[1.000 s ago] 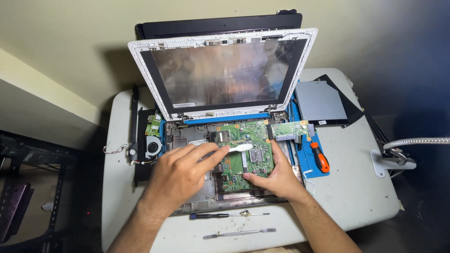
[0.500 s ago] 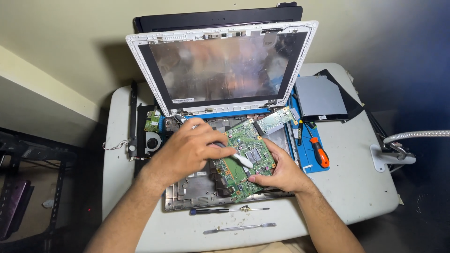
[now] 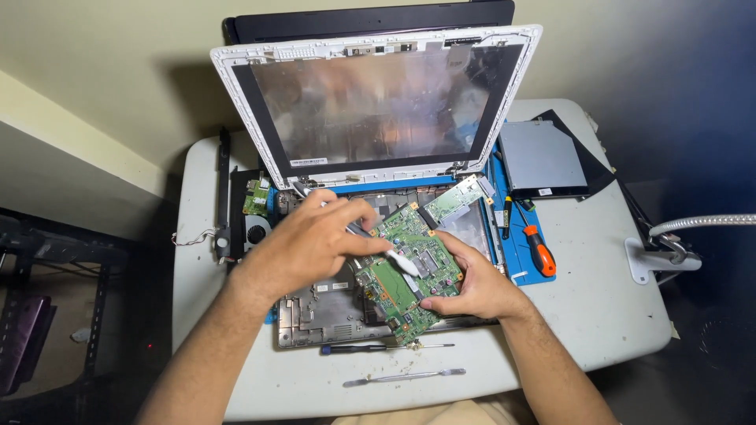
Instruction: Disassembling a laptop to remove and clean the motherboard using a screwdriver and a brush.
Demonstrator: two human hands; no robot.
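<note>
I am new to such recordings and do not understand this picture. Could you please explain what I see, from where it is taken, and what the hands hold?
The picture comes from a camera worn on a person's head, looking down at their own hands. An opened laptop lies on a white table. Both hands hold a tilted green circuit board above the laptop base: the left hand on top, the right hand at its lower edge. Nearby lie an orange-handled screwdriver, a grey drive and a thin metal tool.
</note>
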